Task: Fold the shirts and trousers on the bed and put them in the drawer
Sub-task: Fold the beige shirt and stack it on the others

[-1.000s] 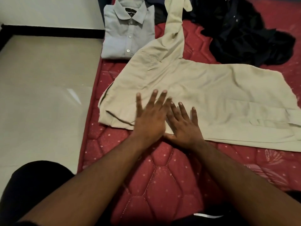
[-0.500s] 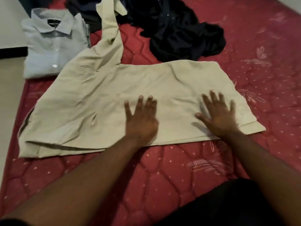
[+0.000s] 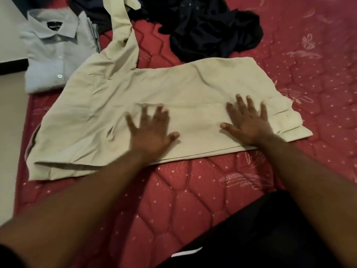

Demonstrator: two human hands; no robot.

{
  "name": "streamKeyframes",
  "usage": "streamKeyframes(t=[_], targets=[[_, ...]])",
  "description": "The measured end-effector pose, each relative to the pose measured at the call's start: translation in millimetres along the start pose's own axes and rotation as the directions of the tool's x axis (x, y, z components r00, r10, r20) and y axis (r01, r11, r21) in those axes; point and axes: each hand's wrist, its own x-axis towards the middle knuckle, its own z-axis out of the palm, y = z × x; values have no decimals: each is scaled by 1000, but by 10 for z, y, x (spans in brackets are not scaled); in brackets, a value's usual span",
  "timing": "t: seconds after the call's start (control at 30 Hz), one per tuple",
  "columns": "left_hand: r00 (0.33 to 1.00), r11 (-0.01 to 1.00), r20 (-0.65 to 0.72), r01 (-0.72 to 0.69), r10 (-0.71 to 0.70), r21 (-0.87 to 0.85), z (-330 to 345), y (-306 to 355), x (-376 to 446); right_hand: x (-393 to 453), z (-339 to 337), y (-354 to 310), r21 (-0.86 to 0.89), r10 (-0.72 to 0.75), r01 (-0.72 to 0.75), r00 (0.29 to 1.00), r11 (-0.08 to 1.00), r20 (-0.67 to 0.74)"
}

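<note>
Fingers [image 3: 240,105] spread, both hands flat on beige shirt [image 3: 119,97], red mattress [image 3: 193,190]

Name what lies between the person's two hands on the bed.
In the head view, only a bare stretch of the beige shirt lies between the left hand and the right hand.

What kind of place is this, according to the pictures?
Probably a bedroom: a red quilted mattress holds a spread beige shirt, a folded light-blue button shirt and a heap of dark clothes. Both flat hands, left and right, press the beige shirt.
</note>
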Motion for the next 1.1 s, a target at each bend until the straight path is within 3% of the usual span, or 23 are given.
streamKeyframes(t=[0.07,0.13,0.23,0.33,0.4,0.57,0.67,0.77,0.8,0.87,0.93,0.97,1.1], targets=[[981,982,-54,-187,185,-19,50,405,-200,-120,96,-531,31,-211,211,977,977,21],[975,976,34,-217,218,-29,149,318,-468,-260,219,-604,-15,-356,361,927,933,120],[995,995,47,-87,89,-40,304,-659,-814,-436,62,-82,-23,-164,172,969,985,184],[994,992,58,-98,93,77,223,-1504,-1223,-543,-60,125,-92,43,-18,961,996,274],[996,994,80,-48,39,103,199,-1770,-1482,-628,-51,-119,-135,13,24,963,990,269],[999,989,4,48,-48,-137,103,-2152,-1816,-748,-113,-959,-145,-254,283,948,948,190],[980,978,-46,190,-195,-91,-36,-2198,-1712,-750,-167,-1534,-1,-264,270,940,963,215],[952,955,-77,291,-295,-58,-189,-2087,-1649,-774,-154,-2013,-26,-286,296,940,955,188],[958,967,-134,251,-254,-38,-216,-2013,-1630,-789,-130,-2091,-37,-294,304,941,952,168],[979,1000,-202,24,-22,8,-219,-1799,-1594,-792,-74,-2174,-59,-291,303,944,951,155],[953,970,-185,-234,242,62,-148,-1520,-1497,-782,-37,-2168,-49,-273,283,950,958,149],[944,955,-144,-291,297,61,-139,-1369,-1448,-778,-30,-2162,-46,-271,280,951,959,146],[968,969,-87,-243,237,-54,-194,-903,-1001,-740,45,-2124,-23,-217,225,959,974,182]])
